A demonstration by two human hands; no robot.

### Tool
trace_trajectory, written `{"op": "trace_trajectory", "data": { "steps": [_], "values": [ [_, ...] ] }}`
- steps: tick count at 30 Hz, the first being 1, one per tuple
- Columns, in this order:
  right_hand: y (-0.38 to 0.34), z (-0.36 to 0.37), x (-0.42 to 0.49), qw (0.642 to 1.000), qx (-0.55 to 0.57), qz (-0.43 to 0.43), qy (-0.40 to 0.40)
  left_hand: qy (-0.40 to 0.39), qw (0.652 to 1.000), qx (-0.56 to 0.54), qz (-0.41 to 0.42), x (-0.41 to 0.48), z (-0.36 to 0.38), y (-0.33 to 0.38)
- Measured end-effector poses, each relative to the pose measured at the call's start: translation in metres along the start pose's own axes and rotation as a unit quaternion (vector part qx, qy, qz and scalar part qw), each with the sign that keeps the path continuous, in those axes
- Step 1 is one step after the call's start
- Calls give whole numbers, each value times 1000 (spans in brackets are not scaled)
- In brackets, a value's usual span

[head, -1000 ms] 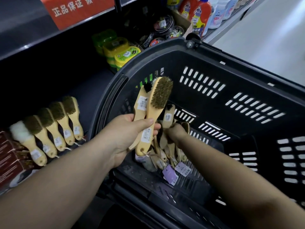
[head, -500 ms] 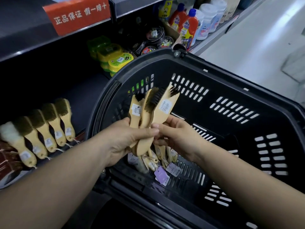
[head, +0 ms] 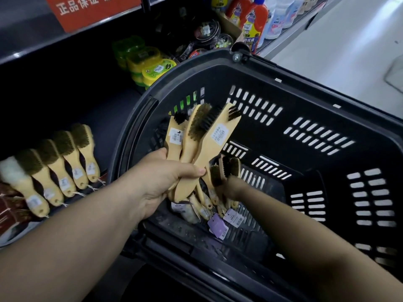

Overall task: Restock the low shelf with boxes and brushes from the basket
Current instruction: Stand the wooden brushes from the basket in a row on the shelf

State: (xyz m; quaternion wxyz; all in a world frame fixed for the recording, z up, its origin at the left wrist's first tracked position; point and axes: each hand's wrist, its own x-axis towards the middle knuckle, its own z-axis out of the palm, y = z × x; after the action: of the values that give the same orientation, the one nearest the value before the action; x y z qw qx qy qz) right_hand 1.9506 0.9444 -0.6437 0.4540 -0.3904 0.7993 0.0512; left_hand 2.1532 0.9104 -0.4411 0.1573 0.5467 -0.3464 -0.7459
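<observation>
My left hand [head: 159, 182] grips a bunch of three wooden-handled brushes [head: 200, 134] by their handles, bristle ends up, above the black plastic basket [head: 305, 88]. My right hand [head: 231, 186] reaches down into the basket among more wooden brushes [head: 224, 171] lying on its floor; its fingers are hidden behind them. On the low shelf [head: 104, 118] to the left lies a row of several wooden brushes [head: 63, 164], handles toward me. Dark red boxes [head: 8, 203] sit at the far left of that shelf.
Purple and white price tags [head: 220, 225] lie on the basket floor. Green and yellow tubs [head: 150, 66], round black tins [head: 207, 31] and red bottles [head: 253, 20] stand further along the shelf. A red sign [head: 87, 9] hangs on the upper shelf edge. Pale floor lies to the right.
My right hand let go of the third brush, now held with the others in my left hand, and went back down into the basket among the loose brushes.
</observation>
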Motion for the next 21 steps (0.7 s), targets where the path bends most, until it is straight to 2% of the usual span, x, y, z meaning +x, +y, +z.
{"op": "trace_trajectory", "data": {
  "steps": [2,5,7,9,11,14,17,21],
  "values": [
    [5,17,11,1000,-8,16,17,-1,1000,2,-3,1,0,0],
    [11,28,14,995,73,50,50,-2,1000,-4,-7,3,0,0],
    [15,23,11,996,63,37,43,-10,1000,-15,-9,4,0,1],
    [13,9,-2,989,146,27,16,-16,1000,-15,-10,5,0,1],
    [3,-12,-24,951,308,5,-30,-21,1000,-11,-14,6,-1,1],
    [-16,-50,-74,857,498,-58,-114,-37,999,-15,-21,3,2,2],
    [-26,-76,-124,778,571,-154,-214,-54,998,-23,-28,0,3,3],
    [-31,-83,-168,720,613,-216,-243,-68,996,-50,-33,-3,4,2]
  ]
}}
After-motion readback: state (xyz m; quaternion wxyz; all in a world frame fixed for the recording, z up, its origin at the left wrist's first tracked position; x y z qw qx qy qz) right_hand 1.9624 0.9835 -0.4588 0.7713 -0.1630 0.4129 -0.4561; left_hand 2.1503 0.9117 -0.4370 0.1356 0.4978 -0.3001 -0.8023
